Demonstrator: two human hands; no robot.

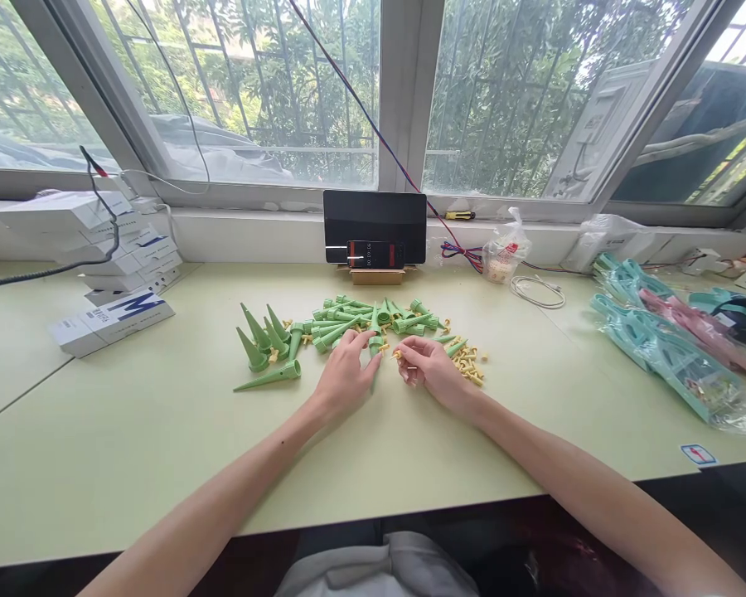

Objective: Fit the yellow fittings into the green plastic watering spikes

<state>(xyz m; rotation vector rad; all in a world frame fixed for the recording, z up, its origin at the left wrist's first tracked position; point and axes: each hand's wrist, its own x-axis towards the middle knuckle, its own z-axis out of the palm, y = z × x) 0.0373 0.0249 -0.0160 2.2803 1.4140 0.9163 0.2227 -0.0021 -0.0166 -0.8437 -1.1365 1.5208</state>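
Note:
My left hand (pixel 348 373) is closed round a green plastic spike (pixel 375 327) near the middle of the table. A small yellow piece (pixel 384 348) shows at the side of that spike, by my fingertips. Just to the right, my right hand (pixel 428 369) pinches a small yellow peg (pixel 397 355) between thumb and fingers. Behind both hands lies a heap of green spikes (pixel 339 313). Loose yellow pegs (pixel 469 365) are piled beside my right hand. Left of my left hand, several green cones (pixel 253 350) stand upright, and one spike (pixel 267 378) lies on its side.
White boxes (pixel 112 323) are stacked at the left. A phone (pixel 376 254) leans on a dark screen (pixel 375 217) by the window. Further right are a bagged cup (pixel 503 257), a coiled white cable (pixel 538 292) and teal and pink plastic items (pixel 665 348).

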